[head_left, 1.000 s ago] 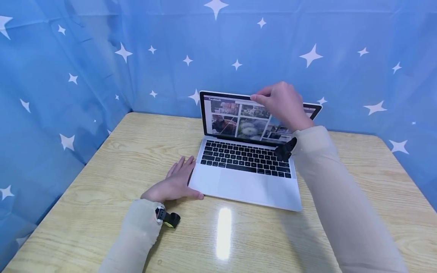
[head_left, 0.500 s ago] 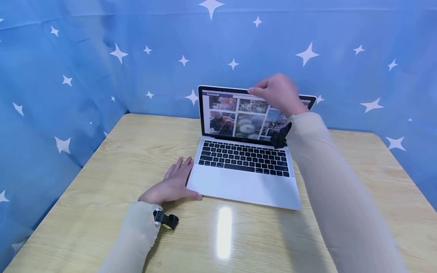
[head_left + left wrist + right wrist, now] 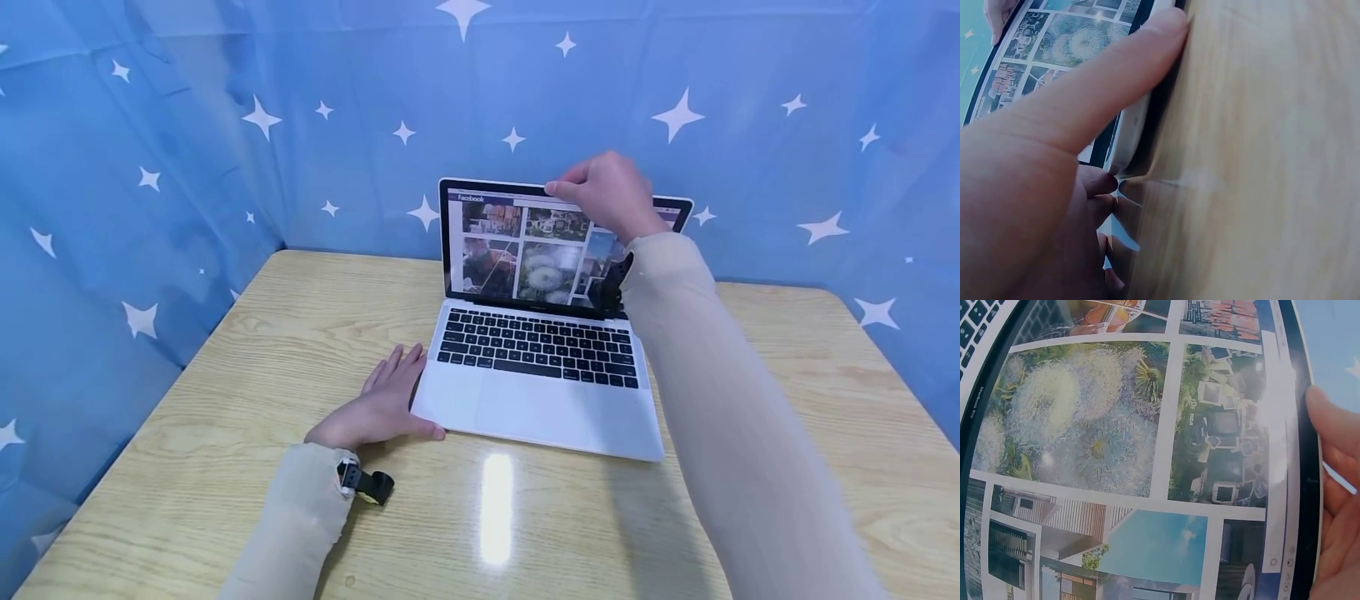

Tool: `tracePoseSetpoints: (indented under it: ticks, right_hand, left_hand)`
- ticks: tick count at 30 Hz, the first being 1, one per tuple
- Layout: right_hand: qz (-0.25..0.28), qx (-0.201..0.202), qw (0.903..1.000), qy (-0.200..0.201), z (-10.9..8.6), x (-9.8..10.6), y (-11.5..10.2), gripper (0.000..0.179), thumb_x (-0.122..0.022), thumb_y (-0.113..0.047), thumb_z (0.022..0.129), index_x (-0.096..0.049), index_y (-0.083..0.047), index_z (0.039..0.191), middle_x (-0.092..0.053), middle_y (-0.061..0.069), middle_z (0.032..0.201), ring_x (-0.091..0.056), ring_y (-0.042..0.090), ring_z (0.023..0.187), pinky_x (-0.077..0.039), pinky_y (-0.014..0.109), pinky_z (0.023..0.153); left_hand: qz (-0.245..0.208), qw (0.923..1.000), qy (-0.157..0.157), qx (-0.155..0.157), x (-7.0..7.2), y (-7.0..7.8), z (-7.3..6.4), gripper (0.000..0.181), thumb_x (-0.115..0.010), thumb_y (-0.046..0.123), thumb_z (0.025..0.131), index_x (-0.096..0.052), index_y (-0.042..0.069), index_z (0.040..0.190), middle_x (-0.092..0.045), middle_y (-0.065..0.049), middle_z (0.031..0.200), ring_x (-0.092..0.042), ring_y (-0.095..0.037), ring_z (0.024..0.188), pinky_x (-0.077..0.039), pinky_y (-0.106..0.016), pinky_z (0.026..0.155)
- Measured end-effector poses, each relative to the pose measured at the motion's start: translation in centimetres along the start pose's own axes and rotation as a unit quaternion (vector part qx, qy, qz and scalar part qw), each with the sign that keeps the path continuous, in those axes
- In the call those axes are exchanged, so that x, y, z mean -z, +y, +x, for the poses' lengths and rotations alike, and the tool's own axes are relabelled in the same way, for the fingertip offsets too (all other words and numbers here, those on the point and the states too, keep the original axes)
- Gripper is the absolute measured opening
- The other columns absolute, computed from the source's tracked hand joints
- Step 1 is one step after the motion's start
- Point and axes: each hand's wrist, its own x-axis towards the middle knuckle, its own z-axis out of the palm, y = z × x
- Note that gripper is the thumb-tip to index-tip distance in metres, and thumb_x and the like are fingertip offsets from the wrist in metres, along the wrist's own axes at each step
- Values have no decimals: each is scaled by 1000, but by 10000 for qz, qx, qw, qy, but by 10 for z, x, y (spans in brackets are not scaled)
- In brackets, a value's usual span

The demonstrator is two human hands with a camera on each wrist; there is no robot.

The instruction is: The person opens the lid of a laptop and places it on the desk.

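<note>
- A pale wood-grain desk [image 3: 195,467] with rounded far corners carries everything; a bright strip of glare [image 3: 497,508] lies on its near part.
- Behind and to the left hangs a blue curtain [image 3: 360,75] printed with white four-pointed stars, creased in places.
- A silver laptop [image 3: 528,404] sits on the desk, near its middle, lid raised, black keyboard [image 3: 525,346] towards the person.
- The left hand [image 3: 378,408] lies spread at the laptop's near left corner, thumb along the front edge, fingers by the side.
- The right hand [image 3: 611,196] pinches the top edge of the lit screen [image 3: 551,267].
- "Facebook" reads at the screen's upper left, above a grid of photos, white blooms among them.
- In the right wrist view, tiny bezel lettering looks like "MacBook Pro".
</note>
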Motion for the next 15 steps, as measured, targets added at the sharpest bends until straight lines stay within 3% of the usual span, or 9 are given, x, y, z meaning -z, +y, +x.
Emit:
tracePoseSetpoints:
  ticks: [7, 15]
  right_hand:
    - [8, 27, 10000, 34, 8, -2, 2, 51, -50, -58, 81, -67, -18, 107, -56, -2, 122, -48, 17, 111, -31, 45, 93]
    - [-82, -18, 9999, 70, 13, 0, 6, 52, -49, -59, 80, -67, -19, 109, -56, -2, 122, -45, 19, 117, -19, 52, 100]
  left_hand:
    - [-17, 10000, 2, 52, 2, 0, -2, 120, -66, 69, 56, -9, 12, 144, 1, -2, 150, 13, -22, 134, 6, -43, 106]
    - [1, 10000, 0, 37, 1, 2, -2, 120, -66, 70, 55, -10, 12, 144, 1, -1, 150, 13, -21, 134, 5, -44, 106]
